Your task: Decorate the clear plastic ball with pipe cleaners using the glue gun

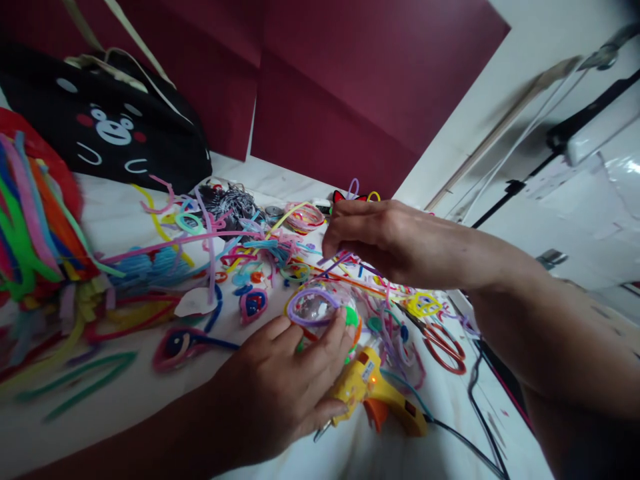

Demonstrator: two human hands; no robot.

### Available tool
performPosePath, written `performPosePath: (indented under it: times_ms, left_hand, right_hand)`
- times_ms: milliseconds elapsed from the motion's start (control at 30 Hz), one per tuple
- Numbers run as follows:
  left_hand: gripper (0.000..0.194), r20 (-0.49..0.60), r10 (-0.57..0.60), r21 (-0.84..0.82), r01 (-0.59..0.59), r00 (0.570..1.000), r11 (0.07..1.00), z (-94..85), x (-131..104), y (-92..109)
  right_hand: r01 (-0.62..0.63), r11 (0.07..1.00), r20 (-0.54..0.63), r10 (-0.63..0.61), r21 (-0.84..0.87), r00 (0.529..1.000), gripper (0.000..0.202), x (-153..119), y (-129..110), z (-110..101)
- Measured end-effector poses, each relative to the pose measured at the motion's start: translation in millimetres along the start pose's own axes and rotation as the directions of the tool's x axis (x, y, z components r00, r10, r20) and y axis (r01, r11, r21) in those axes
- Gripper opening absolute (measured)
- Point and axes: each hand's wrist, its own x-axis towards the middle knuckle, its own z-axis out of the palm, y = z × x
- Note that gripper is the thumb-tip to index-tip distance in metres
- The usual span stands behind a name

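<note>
My left hand (300, 373) is closed, thumb and fingers around a pipe-cleaner craft (315, 308) with a lavender loop, a green tip and some orange. Something clear and shiny shows behind the loop; the fingers hide part of the craft. Above it, my right hand (375, 237) has its fingers bent down and pressed together, with a thin purple pipe cleaner (334, 264) at the fingertips. Just under my left hand lies a yellow glue gun (360, 380), its small light glowing orange and its nozzle beside my thumb.
Red-handled scissors (445, 350) lie right of the glue gun, whose black cord (465, 443) trails to the right. Pipe cleaners (240, 233) and finished shapes cover the table. A bundle of coloured pipe cleaners (30, 213) stands left, before a black bag (110, 127).
</note>
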Motion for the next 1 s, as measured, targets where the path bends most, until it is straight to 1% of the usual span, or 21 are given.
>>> performPosePath:
  times_ms: [67,167,267,367,467,567,700,767,833,933,1000]
  left_hand:
    - [0.048,-0.002,0.007,0.010,-0.007,1.000,1.000,-0.8,1,0]
    - [0.047,-0.002,0.010,0.025,-0.010,1.000,1.000,-3.0,3,0]
    - [0.049,0.017,0.021,0.046,-0.022,1.000,0.999,-4.8,5,0]
    - [0.051,0.035,0.019,0.047,-0.021,0.999,0.999,-5.1,4,-1]
    - [0.052,0.041,0.024,0.051,-0.026,0.999,0.998,-4.6,3,-2]
    - [0.051,0.039,0.031,0.064,-0.033,0.999,0.997,-4.3,3,-2]
    - [0.050,0.029,0.023,0.054,-0.025,0.999,0.998,-3.8,2,-2]
    - [0.051,0.025,0.027,0.051,-0.028,0.999,0.998,-3.2,2,-3]
    - [0.051,0.025,0.030,0.051,-0.032,0.999,0.998,-2.6,2,-3]
    - [0.051,0.027,0.029,0.056,-0.030,0.999,0.998,-2.4,2,-2]
    - [0.050,0.029,0.025,0.052,-0.027,0.999,0.998,-3.1,2,-2]
  right_hand:
    - [-0.043,0.999,-0.017,0.042,-0.017,0.999,0.026,-9,1,-3]
    - [-0.136,0.987,-0.040,0.133,-0.090,0.990,0.027,-24,1,-1]
    - [-0.179,0.977,-0.003,0.179,-0.118,0.984,0.028,-38,-2,4]
    - [-0.195,0.977,0.050,0.200,-0.085,0.979,0.029,-47,-6,8]
    - [-0.176,0.984,0.053,0.177,-0.011,0.983,0.032,-53,-8,6]
    - [-0.176,0.984,-0.023,0.177,0.012,0.984,0.030,-57,-6,2]
    - [-0.207,0.978,-0.180,0.201,-0.015,0.963,0.025,-62,0,1]
    - [-0.176,0.983,-0.215,0.163,-0.041,0.963,0.024,-62,1,3]
    - [-0.135,0.985,-0.239,0.105,-0.110,0.965,0.024,-60,1,5]
    - [-0.129,0.958,-0.235,0.068,-0.254,0.970,0.026,-52,-1,9]
    - [-0.129,0.956,-0.169,0.086,-0.263,0.982,0.028,-45,-2,12]
